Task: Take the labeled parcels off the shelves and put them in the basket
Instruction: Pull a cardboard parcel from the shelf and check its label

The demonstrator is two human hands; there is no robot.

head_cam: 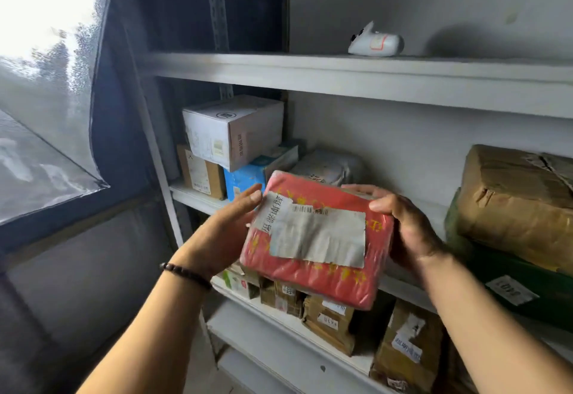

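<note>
Head view, left to right: a rain-spotted window (43,90) fills the left edge. Beside it stand grey metal shelves (310,74). On the middle shelf's left end a white box (232,130) sits on a small brown box (201,173) and a blue box (245,178). The left hand (229,223), a beaded bracelet (186,274) on its wrist, holds the left edge of the red parcel (310,285), thumb laid on a corner of the pale label (319,235), its other fingers hidden behind. The parcel is held in the air in front of the middle shelf, tilted, label facing the camera. A grey bag (331,167) lies behind it, and brown parcels (328,316) fill the shelf below. The right hand (409,229) grips the parcel's right edge, thumb curled over the top corner. Above, a small white packet (376,43) lies on the upper shelf. Far right, a large brown parcel (511,195) rests on a green one (514,282).
</note>
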